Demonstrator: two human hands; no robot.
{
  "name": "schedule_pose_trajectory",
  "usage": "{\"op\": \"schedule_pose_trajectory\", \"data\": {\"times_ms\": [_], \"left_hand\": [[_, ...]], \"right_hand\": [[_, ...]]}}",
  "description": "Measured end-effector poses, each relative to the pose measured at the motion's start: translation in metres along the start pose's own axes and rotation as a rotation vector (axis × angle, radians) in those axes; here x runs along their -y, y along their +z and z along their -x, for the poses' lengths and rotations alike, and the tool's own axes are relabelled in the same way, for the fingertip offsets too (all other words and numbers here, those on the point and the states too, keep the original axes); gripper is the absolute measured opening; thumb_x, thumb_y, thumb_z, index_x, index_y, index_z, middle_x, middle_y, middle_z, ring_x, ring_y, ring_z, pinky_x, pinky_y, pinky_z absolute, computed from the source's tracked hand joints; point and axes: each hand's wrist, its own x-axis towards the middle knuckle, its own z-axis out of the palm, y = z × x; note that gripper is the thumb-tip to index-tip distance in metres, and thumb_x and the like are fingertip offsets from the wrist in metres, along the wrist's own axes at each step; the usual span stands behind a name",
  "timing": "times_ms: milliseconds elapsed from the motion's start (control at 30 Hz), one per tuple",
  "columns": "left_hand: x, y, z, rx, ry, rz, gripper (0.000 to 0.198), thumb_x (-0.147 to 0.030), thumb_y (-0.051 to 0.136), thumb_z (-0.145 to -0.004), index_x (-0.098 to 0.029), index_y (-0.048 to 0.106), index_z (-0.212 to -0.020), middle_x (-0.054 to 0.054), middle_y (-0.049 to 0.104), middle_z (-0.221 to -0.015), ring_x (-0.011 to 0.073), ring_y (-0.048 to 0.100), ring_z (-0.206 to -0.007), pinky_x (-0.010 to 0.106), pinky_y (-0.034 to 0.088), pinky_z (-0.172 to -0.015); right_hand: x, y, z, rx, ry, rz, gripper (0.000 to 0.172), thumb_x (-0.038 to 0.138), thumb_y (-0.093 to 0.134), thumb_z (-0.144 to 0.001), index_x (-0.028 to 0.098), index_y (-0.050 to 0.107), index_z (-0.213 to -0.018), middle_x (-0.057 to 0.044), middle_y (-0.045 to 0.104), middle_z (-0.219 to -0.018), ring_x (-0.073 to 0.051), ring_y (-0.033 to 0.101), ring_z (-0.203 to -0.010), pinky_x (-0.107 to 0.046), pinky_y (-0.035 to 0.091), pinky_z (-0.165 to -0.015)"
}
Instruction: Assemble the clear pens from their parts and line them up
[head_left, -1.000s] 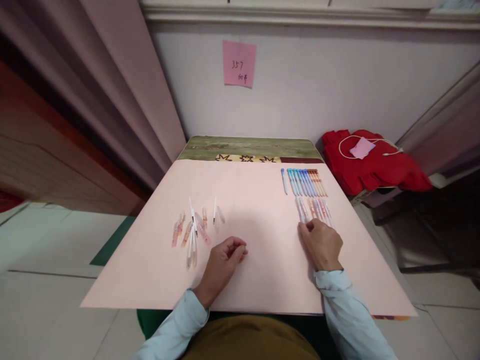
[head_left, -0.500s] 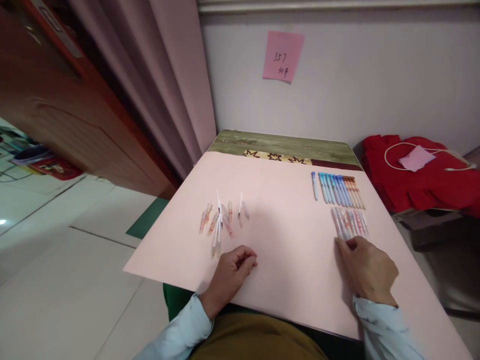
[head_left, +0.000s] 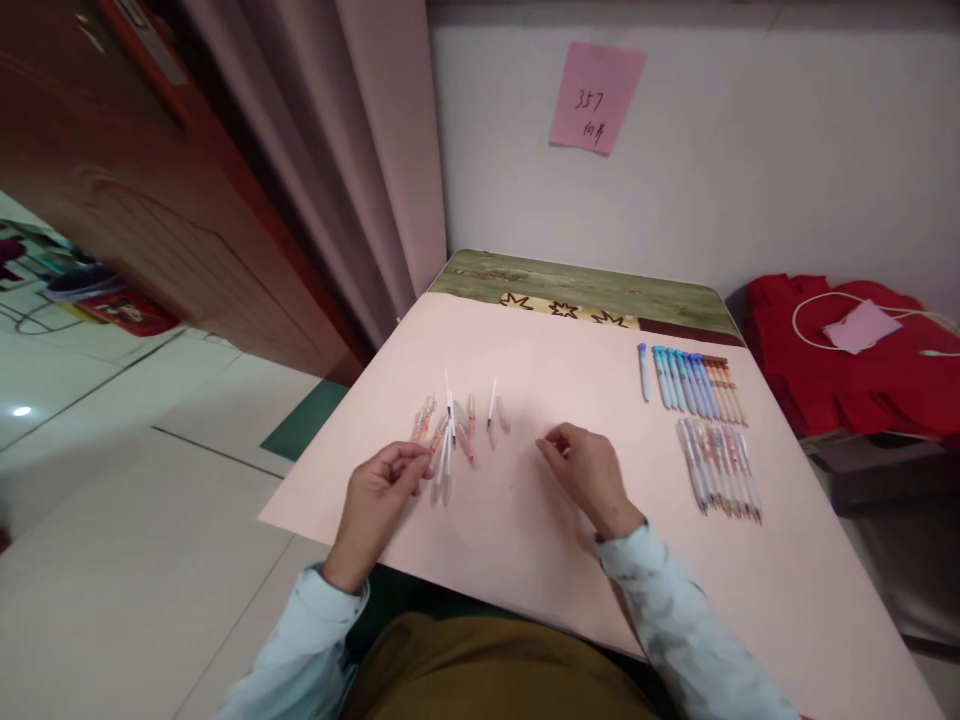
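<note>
While left hand (head_left: 381, 498) is by pen parts (head_left: 469, 449), right hand (head_left: 591, 474) curled, pens (head_left: 701, 385) aligned

Slim white refills (head_left: 492, 400) lie scattered among pinkish clear barrels (head_left: 466, 447) (some overlapping).

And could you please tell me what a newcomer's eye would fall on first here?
Probably the bright red cloth at the far right, beside the pale pink sheet. Then come two neat rows: blue and brown pens toward the sheet's far right corner, clear pens just in front. Last, the scattered pen parts at the sheet's left, with the left hand close by.
</note>
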Motion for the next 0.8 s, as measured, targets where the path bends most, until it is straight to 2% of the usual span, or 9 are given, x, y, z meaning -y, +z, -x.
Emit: {"op": "schedule_pose_trajectory", "data": {"times_ms": [133,267,367,500,567,667,800], "left_hand": [[-0.008,-0.014,-0.014,-0.091,0.034,-0.071,0.022,-0.038,0.071,-0.076,-0.018,0.069,-0.084,0.001,0.068,-0.072,0.0116,0.053,-0.058,0.023,0.043,-0.056],[-0.01,-0.008,-0.032,-0.072,0.092,-0.205,0.021,-0.039,0.069,-0.075,-0.019,0.07,-0.078,0.001,0.067,-0.071,0.0138,0.055,-0.059,0.025,0.043,-0.056],[-0.014,0.011,-0.054,-0.042,0.179,-0.36,0.017,-0.037,0.065,-0.077,-0.02,0.07,-0.075,0.002,0.068,-0.072,0.0162,0.058,-0.064,0.026,0.043,-0.061],[-0.027,0.054,-0.09,0.005,0.278,-0.68,0.011,-0.027,0.061,-0.078,-0.02,0.069,-0.073,0.004,0.07,-0.079,0.0191,0.062,-0.075,0.028,0.044,-0.069],[-0.034,0.075,-0.106,0.04,0.257,-0.826,0.013,-0.025,0.058,-0.079,-0.02,0.07,-0.077,0.008,0.072,-0.086,0.022,0.064,-0.082,0.031,0.045,-0.073],[-0.041,0.098,-0.121,0.097,0.169,-0.999,0.017,-0.029,0.059,-0.08,-0.019,0.072,-0.083,0.014,0.073,-0.095,0.0275,0.066,-0.095,0.035,0.047,-0.079],[-0.041,0.111,-0.134,0.13,0.07,-1.08,0.021,-0.024,0.063,-0.074,-0.013,0.074,-0.089,0.023,0.072,-0.102,0.0342,0.066,-0.104,0.04,0.048,-0.083]], "right_hand": [[0.024,0.029,-0.032,0.031,0.013,-0.054,0.016,0.033,0.061,-0.089,0.019,0.07,-0.092,-0.004,0.073,-0.085,-0.017,0.065,-0.077,-0.026,0.042,-0.068],[0.038,0.04,-0.037,0.02,0.016,0.084,0.018,0.032,0.056,-0.092,0.018,0.068,-0.096,-0.006,0.07,-0.095,-0.018,0.065,-0.082,-0.026,0.04,-0.066],[0.046,0.044,-0.033,0.039,-0.007,0.205,0.023,0.029,0.048,-0.096,0.017,0.068,-0.095,-0.009,0.068,-0.098,-0.018,0.066,-0.081,-0.027,0.04,-0.066],[0.054,0.049,-0.033,0.041,-0.035,0.261,0.027,0.026,0.045,-0.097,0.013,0.068,-0.099,-0.013,0.068,-0.1,-0.02,0.067,-0.08,-0.029,0.042,-0.066],[0.051,0.047,-0.036,0.023,-0.024,0.219,0.025,0.025,0.048,-0.094,0.013,0.07,-0.096,-0.014,0.069,-0.098,-0.021,0.067,-0.08,-0.03,0.043,-0.067],[0.035,0.036,-0.036,-0.034,0.061,0.04,0.02,0.025,0.054,-0.087,0.015,0.072,-0.087,-0.01,0.072,-0.089,-0.022,0.067,-0.08,-0.03,0.044,-0.069],[0.005,0.021,-0.025,-0.134,0.175,-0.376,0.017,0.029,0.057,-0.08,0.018,0.07,-0.079,-0.005,0.072,-0.074,-0.02,0.067,-0.07,-0.029,0.047,-0.068]]}}
